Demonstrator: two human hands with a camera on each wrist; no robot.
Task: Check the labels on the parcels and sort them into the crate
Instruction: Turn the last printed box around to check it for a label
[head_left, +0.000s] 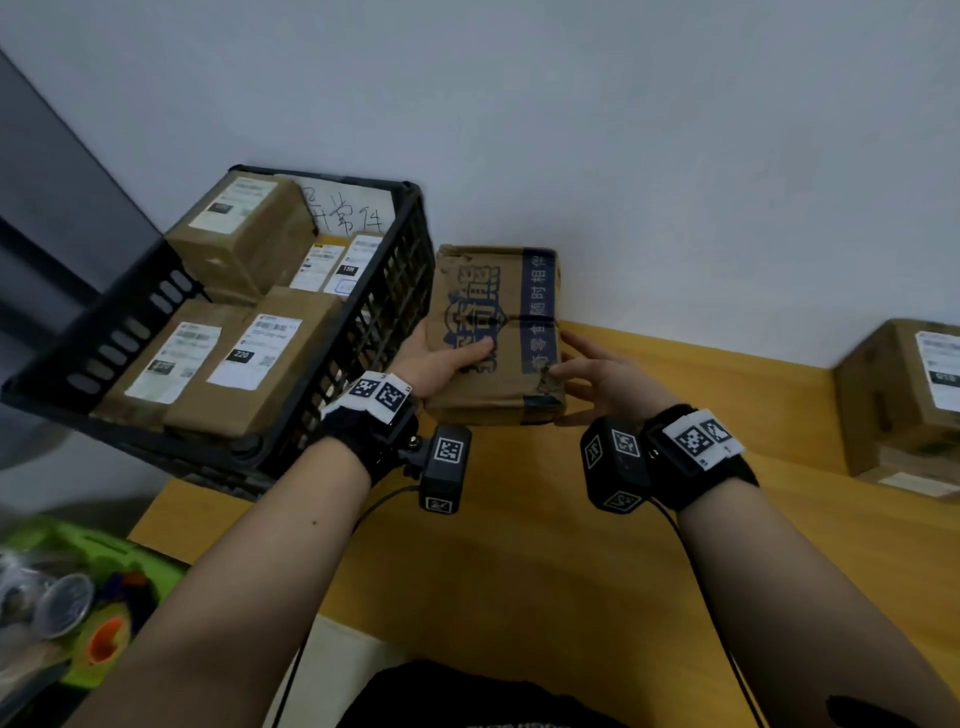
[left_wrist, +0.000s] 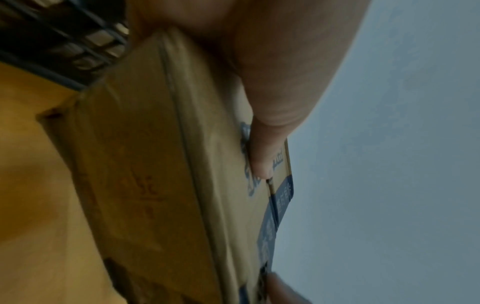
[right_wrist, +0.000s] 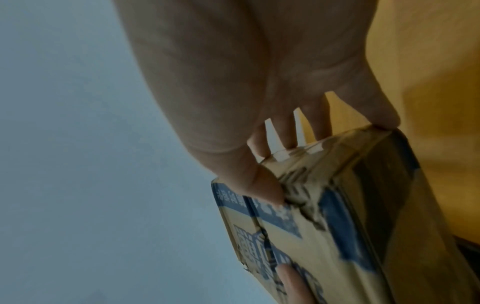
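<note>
A brown cardboard parcel (head_left: 493, 332) with blue printed characters is held above the yellow table, just right of the black crate (head_left: 363, 312). My left hand (head_left: 447, 358) grips its left side, thumb lying on the top face (left_wrist: 262, 156). My right hand (head_left: 587, 369) holds the right near corner, thumb on the torn blue edge (right_wrist: 262, 189) and fingers behind the end (right_wrist: 314, 123). No shipping label shows on the faces in view. The same parcel (left_wrist: 155, 164) fills the left wrist view and appears as the parcel (right_wrist: 324, 226) in the right wrist view.
The crate holds several labelled brown parcels (head_left: 234, 364) and a handwritten white sign (head_left: 348, 213). Another labelled parcel (head_left: 904, 400) sits on the table (head_left: 519, 545) at the far right. A green bin with clutter (head_left: 67, 597) lies low left. A pale wall is behind.
</note>
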